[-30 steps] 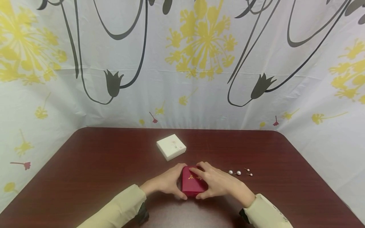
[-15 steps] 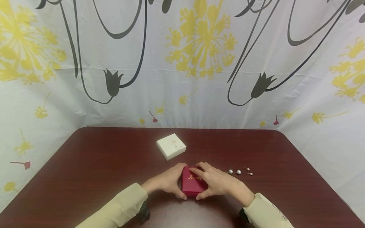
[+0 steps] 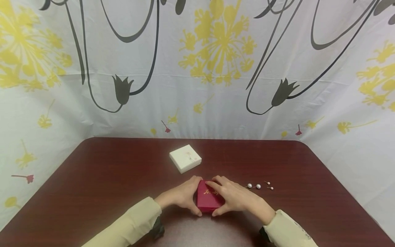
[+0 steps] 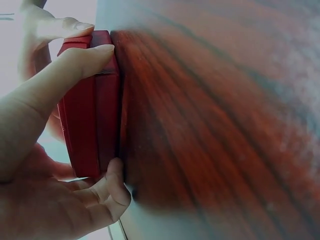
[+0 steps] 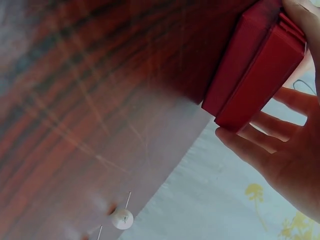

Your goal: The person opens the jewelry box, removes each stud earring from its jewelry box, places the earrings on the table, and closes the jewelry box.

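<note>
A small red jewelry box (image 3: 205, 200) with gold lettering on its lid sits on the table near the person. From its left side the left hand (image 3: 184, 197) grips it, thumb at the near edge and fingers toward the far edge. The right hand (image 3: 233, 195) holds the right side the same way, with a finger lying over the top and covering part of the lettering. In the left wrist view a seam runs along the side of the red box (image 4: 82, 120), between lid and base. The right wrist view also shows the box (image 5: 257, 75), with fingers around its end.
Behind the hands lies a white box (image 3: 184, 158) with a small printed flower. To the right of the right hand are larger pearl stud earrings (image 3: 258, 187) and smaller pearl studs (image 3: 271, 188). A patterned curtain (image 3: 222, 109) hangs at the far edge of the brown table (image 3: 123, 164).
The left forearm and sleeve have shifted slightly to the right. Both hands keep their grip, and the red box stays in place.
</note>
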Tool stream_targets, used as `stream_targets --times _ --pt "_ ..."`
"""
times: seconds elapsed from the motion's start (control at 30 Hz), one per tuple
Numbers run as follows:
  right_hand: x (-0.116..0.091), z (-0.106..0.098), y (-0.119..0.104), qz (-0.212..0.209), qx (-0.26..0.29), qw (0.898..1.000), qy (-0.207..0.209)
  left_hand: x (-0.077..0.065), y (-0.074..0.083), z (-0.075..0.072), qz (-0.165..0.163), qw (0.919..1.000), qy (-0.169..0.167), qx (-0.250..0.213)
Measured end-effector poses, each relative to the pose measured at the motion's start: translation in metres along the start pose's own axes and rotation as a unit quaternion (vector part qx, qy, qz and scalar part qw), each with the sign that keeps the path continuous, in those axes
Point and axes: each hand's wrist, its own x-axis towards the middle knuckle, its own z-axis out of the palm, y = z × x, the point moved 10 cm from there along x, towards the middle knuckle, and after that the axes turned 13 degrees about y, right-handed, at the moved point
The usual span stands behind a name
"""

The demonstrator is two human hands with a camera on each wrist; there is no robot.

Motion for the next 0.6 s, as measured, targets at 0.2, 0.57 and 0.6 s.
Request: stream_targets --times 0.2,0.57,0.6 --pt "-0.003 0.001 0.004 0.016 0.012 1.000 -0.007 0.000 0.000 0.001 -0.007 0.9999 -0.005 0.009" --pt "-0.017 0.000 0.020 0.067 0.040 0.997 -0.019 -0.003 -0.001 0.003 -0.029 0.9995 -0.013 0.003" --pt "-0.018 0.001 0.020 0.069 0.045 0.996 -0.020 -0.003 -0.001 0.003 -0.030 0.9994 -0.014 0.004"
